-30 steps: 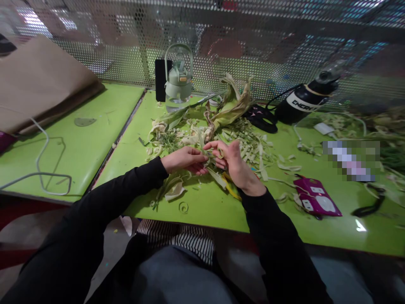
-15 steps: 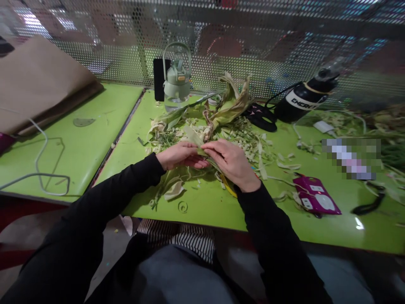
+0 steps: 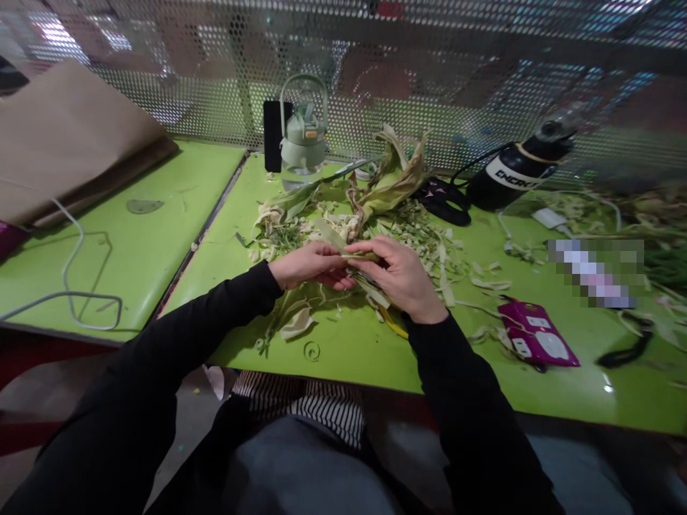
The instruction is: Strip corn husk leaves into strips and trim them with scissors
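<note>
Both hands meet above the green table [image 3: 376,361], fingers closed on a pale green strip of corn husk [image 3: 331,234]. My left hand [image 3: 311,266] grips it from the left, palm partly turned up. From the right, my right hand [image 3: 400,275] pinches it between thumb and fingers. One end of the strip points up and away; pale strands hang below the right hand. Behind the hands lie a heap of chopped husk bits [image 3: 421,229] and a larger bundle of dried corn husk [image 3: 394,182]. A yellow-handled tool [image 3: 394,323] lies partly hidden under my right wrist.
A pale green water bottle [image 3: 303,146] and a black phone [image 3: 273,136] stand by the perforated metal screen [image 3: 215,86]. Scissors [image 3: 443,200], a black bottle [image 3: 509,172] and a purple power strip [image 3: 537,332] are to the right. A brown paper bag [image 3: 80,136] lies left.
My right fingers have shifted slightly along the husk strip, and the strands below that hand show more. Both hands stay together; the whole view has moved a little.
</note>
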Available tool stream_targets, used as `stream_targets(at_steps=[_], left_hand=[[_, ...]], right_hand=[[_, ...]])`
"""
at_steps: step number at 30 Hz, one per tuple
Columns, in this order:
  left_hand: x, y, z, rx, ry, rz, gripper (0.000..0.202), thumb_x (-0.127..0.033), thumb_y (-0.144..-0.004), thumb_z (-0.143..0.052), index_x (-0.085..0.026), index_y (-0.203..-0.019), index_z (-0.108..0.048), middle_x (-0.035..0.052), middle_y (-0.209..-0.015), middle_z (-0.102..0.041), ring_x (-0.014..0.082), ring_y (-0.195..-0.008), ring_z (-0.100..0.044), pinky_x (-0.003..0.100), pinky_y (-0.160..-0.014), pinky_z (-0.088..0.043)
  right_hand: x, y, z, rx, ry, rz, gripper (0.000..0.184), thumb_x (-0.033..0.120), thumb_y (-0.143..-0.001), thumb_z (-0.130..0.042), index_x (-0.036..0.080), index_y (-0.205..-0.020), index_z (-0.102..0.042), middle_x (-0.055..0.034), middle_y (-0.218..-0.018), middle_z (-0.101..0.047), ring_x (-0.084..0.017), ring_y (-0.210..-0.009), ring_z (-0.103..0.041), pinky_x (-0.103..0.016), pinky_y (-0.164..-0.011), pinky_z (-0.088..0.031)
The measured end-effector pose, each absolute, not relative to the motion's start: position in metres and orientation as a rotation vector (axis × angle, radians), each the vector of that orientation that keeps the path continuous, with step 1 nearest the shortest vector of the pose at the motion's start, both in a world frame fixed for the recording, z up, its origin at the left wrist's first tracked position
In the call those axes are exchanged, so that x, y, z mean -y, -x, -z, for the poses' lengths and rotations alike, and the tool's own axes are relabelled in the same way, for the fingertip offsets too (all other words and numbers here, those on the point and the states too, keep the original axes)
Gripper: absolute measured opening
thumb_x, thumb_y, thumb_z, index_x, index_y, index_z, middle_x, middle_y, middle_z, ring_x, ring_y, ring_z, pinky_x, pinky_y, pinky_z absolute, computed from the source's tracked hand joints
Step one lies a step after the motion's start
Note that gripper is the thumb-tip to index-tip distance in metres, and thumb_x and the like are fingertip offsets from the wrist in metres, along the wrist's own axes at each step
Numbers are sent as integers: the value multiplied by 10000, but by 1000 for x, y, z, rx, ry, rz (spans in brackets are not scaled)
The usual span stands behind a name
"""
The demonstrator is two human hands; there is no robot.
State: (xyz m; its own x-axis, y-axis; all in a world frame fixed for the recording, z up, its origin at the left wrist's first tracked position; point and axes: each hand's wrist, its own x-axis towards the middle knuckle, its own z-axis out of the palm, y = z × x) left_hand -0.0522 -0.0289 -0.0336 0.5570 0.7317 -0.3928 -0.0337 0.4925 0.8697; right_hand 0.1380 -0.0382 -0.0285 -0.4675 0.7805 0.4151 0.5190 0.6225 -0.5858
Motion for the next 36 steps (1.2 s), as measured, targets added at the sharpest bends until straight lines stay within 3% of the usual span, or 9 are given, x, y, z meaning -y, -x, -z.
stream_targets(at_steps=[2,10,17,22,29,32,36], left_hand=[[30,52,32,-873,-960,-536,251,-108,-968,-498,-79,-778,-660,72,-678,-737,94,-607,-699,218,-678,-569],[29,50,33,-879,-857,-646,300,-92,-973,-463,-71,-763,-676,84,-688,-728,91,-605,-684,231,-714,-564],[32,49,25,-918,-795,-724,312,-90,-975,-466,-75,-742,-673,66,-653,-719,77,-598,-682,186,-680,-559],[29,49,29,-929,-807,-778,230,-95,-951,-525,-85,-757,-648,47,-662,-714,76,-582,-662,225,-729,-563],[30,47,30,-989,-940,-760,199,-65,-953,-499,-81,-819,-645,13,-638,-686,75,-570,-651,241,-706,-555],[31,47,30,-981,-963,-724,185,-68,-952,-504,-79,-835,-646,23,-657,-688,86,-611,-670,256,-733,-562],[31,48,32,-959,-965,-687,201,-48,-945,-497,-85,-808,-640,30,-657,-691,89,-613,-673,257,-731,-563]], right_hand=[[39,-138,28,2197,984,-448,130,294,-936,-591,232,-996,-689,-38,-902,-672,-191,-820,-614,-328,-737,-461],[39,-137,27,2314,970,-395,216,362,-983,-487,230,-1045,-647,-56,-925,-644,-205,-832,-597,-346,-746,-455],[40,-136,31,2176,995,-461,84,313,-947,-558,234,-945,-588,-12,-851,-629,-175,-769,-571,-312,-714,-438],[40,-134,29,2244,1023,-429,127,293,-937,-560,223,-833,-583,-21,-823,-604,-179,-764,-560,-322,-715,-424],[43,-132,29,2130,1109,-418,46,261,-890,-620,222,-869,-632,-25,-820,-689,-173,-695,-599,-311,-643,-453],[44,-132,29,2070,1071,-422,68,241,-904,-602,225,-951,-648,-40,-910,-713,-181,-763,-641,-314,-677,-481],[43,-132,29,2140,1046,-392,63,208,-900,-602,216,-904,-664,-36,-878,-713,-176,-776,-638,-312,-708,-476]])
